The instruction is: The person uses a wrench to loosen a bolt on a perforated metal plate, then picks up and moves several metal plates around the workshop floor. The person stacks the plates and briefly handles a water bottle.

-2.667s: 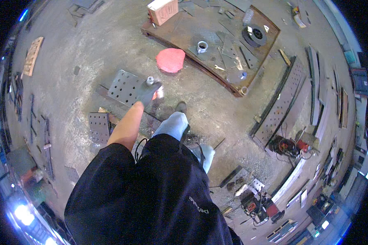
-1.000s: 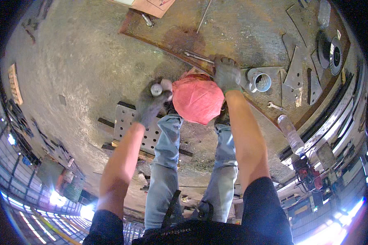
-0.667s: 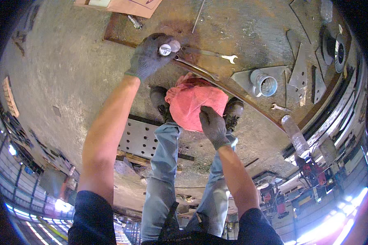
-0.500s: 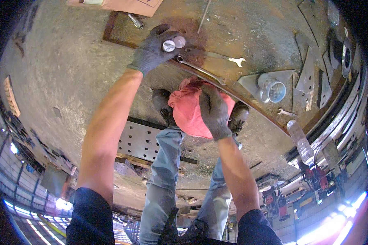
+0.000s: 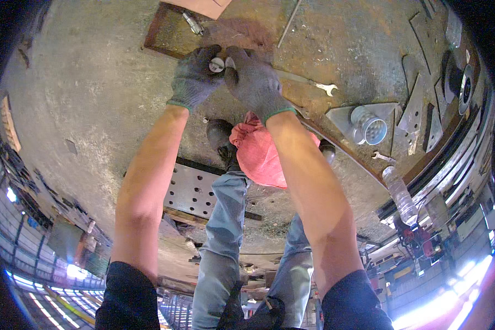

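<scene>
Head view: left hand (image 5: 195, 77) fingers grip small round metal part (image 5: 216, 65); right hand (image 5: 254, 80) fingers curled, touching it, over rusty steel plate (image 5: 363, 38).

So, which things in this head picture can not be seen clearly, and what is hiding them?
- Small round silver metal piece: head view, mostly wrapped by the fingers of the grey-gloved left hand; its shape stays unclear.
- Long flat metal bar ending in a wrench-like jaw: its near end lies under the grey-gloved right hand.
- Pink cloth bundle: partly behind the right forearm.
- Clear plastic bottle: near the rim, bent and blurred.
</scene>
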A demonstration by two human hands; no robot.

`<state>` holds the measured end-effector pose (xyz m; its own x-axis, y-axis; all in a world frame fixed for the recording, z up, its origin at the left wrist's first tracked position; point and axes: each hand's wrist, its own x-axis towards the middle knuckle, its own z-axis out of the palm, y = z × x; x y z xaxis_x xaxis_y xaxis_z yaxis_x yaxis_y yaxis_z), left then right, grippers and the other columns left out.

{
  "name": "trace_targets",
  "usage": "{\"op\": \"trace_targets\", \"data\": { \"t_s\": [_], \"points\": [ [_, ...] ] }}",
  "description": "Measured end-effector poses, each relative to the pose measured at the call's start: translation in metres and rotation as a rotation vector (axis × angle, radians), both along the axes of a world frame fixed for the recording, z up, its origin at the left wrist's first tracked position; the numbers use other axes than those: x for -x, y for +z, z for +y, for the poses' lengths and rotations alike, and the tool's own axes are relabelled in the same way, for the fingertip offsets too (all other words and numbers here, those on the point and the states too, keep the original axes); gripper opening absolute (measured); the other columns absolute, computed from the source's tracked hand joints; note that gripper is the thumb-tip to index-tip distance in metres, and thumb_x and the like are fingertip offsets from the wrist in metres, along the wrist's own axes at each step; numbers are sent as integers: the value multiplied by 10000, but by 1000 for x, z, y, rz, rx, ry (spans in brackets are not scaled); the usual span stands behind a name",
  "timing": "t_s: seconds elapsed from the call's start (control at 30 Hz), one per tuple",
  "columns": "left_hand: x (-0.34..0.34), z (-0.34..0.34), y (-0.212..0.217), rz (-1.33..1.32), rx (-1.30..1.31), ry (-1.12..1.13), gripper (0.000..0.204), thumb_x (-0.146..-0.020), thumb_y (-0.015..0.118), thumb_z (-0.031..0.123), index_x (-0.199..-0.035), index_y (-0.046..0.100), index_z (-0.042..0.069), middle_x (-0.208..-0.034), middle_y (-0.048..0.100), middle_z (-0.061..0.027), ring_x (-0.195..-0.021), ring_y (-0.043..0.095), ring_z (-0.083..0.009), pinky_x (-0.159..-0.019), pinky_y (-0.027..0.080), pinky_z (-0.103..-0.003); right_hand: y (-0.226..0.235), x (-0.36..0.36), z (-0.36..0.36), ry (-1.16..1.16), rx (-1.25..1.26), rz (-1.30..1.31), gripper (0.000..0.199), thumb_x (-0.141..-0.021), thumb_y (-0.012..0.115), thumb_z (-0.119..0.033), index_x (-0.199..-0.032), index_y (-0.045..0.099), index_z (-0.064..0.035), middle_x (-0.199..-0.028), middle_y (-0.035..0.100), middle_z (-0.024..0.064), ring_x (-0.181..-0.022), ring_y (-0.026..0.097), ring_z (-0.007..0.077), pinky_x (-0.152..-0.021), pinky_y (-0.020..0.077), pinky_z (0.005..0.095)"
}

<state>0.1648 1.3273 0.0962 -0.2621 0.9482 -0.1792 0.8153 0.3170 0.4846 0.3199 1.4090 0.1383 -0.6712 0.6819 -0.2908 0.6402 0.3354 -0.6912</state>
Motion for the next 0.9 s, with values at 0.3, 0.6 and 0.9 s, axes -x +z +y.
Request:
{"op": "trace_targets", "data": {
  "t_s": [0.3,0.6,0.9],
  "points": [
    [-3,-18,17,43,-138,-176,612,-737,750,316,-1280,552,113,-1248,579,-121,-1167,542,-318,-983,454,-416,14,0,-9,20,117,-87,408,-856,619,-315,-1223,524,-164,-1075,634,221,-971,618,454,-800,507,537],
    [-8,-42,37,-23,38,79,827,-760,731,410,-1434,382,84,-1388,479,-163,-1259,476,-346,-1044,416,-419,43,-50,-4,36,136,-146,446,-884,586,-364,-1226,552,-80,-1139,636,217,-1061,602,418,-881,489,490],
    [-38,-232,89,-365,515,596,554,-868,598,464,-1208,606,26,-1168,633,-225,-1113,593,-378,-982,451,-417,81,-312,-94,-162,434,-179,327,-966,558,-305,-1153,607,-41,-952,651,94,-872,608,216,-785,504,361]
  ]
}}
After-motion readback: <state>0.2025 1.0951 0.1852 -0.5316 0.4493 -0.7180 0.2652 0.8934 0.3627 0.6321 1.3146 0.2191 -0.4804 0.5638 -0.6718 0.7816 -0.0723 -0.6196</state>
